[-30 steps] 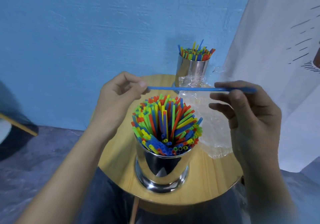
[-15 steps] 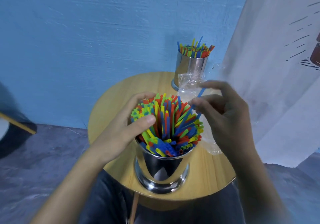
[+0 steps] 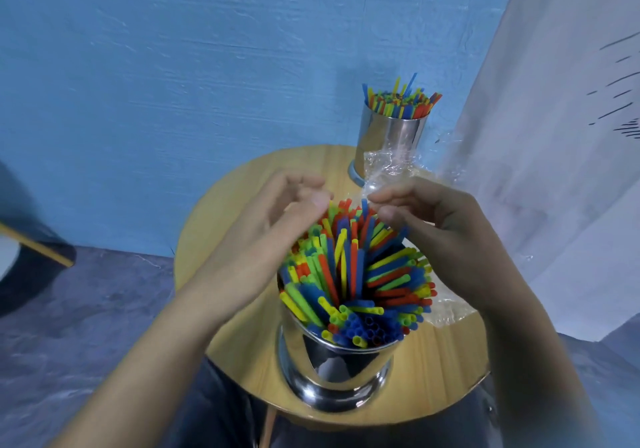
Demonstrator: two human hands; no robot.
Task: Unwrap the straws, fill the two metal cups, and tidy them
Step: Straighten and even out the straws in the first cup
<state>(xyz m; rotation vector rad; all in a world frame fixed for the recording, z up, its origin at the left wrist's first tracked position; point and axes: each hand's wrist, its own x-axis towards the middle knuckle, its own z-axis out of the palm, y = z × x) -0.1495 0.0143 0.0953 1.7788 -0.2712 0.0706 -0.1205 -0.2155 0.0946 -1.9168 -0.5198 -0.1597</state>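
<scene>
Head view: left hand, right hand touching straws in near cup.

- My round wooden table stands in the middle.
- Blue wall behind the table.
- White cloth hangs right of the table.
- Grey floor left of the table.
- Dark, yellow-striped object far left of it.

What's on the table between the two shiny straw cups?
Head view: crumpled clear plastic wrap lies before the far cup; the left hand and right hand hover over the straws in the near cup.
</scene>
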